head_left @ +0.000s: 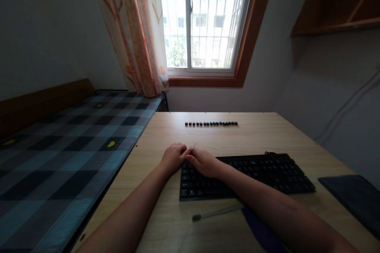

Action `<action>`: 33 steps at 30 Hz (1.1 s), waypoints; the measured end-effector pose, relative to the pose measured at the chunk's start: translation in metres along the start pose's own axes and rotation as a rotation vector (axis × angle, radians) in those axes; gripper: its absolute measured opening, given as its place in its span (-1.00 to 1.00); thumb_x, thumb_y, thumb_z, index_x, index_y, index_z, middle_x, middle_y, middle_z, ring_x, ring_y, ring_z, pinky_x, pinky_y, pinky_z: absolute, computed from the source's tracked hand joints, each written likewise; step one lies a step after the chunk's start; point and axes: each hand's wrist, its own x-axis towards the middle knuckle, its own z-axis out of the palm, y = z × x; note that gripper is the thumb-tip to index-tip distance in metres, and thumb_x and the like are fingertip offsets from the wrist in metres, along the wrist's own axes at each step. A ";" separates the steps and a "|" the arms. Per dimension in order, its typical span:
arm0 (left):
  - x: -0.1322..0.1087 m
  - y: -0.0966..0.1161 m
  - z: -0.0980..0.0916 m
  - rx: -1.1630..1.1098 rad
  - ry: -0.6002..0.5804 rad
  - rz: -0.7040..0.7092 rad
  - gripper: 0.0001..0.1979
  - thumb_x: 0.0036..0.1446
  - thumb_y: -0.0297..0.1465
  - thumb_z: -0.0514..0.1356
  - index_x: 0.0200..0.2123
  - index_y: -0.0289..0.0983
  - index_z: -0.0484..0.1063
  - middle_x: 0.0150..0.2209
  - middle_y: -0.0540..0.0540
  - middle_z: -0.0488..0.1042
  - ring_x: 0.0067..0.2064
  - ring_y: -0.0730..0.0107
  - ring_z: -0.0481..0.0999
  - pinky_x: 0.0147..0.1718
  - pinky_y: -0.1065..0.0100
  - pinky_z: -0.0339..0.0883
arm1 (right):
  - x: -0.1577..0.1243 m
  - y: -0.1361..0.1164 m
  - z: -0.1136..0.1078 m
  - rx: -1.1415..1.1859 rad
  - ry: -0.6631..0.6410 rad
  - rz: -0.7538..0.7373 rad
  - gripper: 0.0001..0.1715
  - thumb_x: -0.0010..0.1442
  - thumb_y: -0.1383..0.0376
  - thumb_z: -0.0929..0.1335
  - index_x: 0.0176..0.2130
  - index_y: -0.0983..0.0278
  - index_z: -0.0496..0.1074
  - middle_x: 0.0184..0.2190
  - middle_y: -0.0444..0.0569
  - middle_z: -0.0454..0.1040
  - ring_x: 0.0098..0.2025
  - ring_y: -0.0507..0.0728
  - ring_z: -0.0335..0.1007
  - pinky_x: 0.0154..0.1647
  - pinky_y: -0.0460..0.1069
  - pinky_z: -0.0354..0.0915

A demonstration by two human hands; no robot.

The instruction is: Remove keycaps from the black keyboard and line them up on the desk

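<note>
A black keyboard (252,172) lies on the wooden table in front of me. My right hand (204,162) is closed over its upper left corner, pinching what looks like a wire keycap puller (195,147); only its thin wires show, sticking up past the fingertips. My left hand (175,156) meets it there, fingers bent and pressed together by the right fingertips. Whatever the left fingers hold is hidden. Beyond both hands, several loose black keycaps (210,123) stand in a row near the table's far edge.
Nearer me, a thin brush (197,218) lies below the keyboard, beside a purple cloth (261,231) partly under my right forearm. A dark flat pad (353,195) is at the right. A bed with a checked cover (74,146) adjoins the table's left edge; a window (208,27) is ahead.
</note>
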 end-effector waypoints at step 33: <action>-0.004 0.015 -0.015 -0.394 0.228 -0.081 -0.63 0.23 -0.15 0.05 -0.11 -0.25 0.48 -0.23 -0.13 0.55 -0.24 0.24 0.50 -0.24 0.27 0.34 | 0.018 0.021 -0.019 1.268 0.406 0.511 -0.68 0.39 0.07 0.11 -0.32 0.20 0.13 -0.67 -0.29 0.21 -0.76 -0.08 0.02 -0.79 -0.23 -0.20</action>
